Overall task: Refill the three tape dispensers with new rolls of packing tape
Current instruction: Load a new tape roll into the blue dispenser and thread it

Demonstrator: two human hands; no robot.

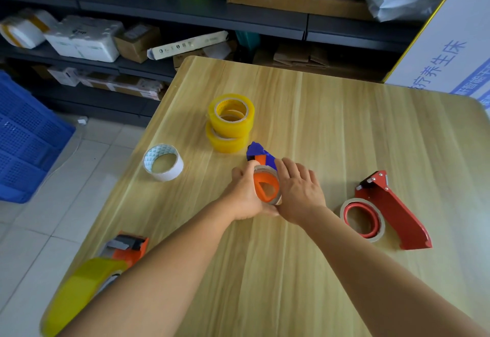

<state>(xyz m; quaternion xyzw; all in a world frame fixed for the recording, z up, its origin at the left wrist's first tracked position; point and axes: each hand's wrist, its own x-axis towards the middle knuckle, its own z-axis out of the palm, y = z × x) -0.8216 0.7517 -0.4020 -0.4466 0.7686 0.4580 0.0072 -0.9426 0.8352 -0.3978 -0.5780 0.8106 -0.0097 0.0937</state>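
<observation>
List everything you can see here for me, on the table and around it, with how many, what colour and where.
Table: one, light wood, centre.
Full tape rolls: two, yellow, stacked, middle of table.
White roll: one, near the left edge.
Blue and orange dispenser: one, centre, between the hands, nearly empty core on its orange hub.
Red dispenser: one, right side, lying flat, nearly empty core on it.
Orange dispenser: one, front left corner, carrying a full yellow roll.
Shelves: dark, behind the table, holding boxes and parcels.
Crate: one, blue, on the floor at left.
Left hand: grips the hub.
Right hand: rests against the hub.
</observation>
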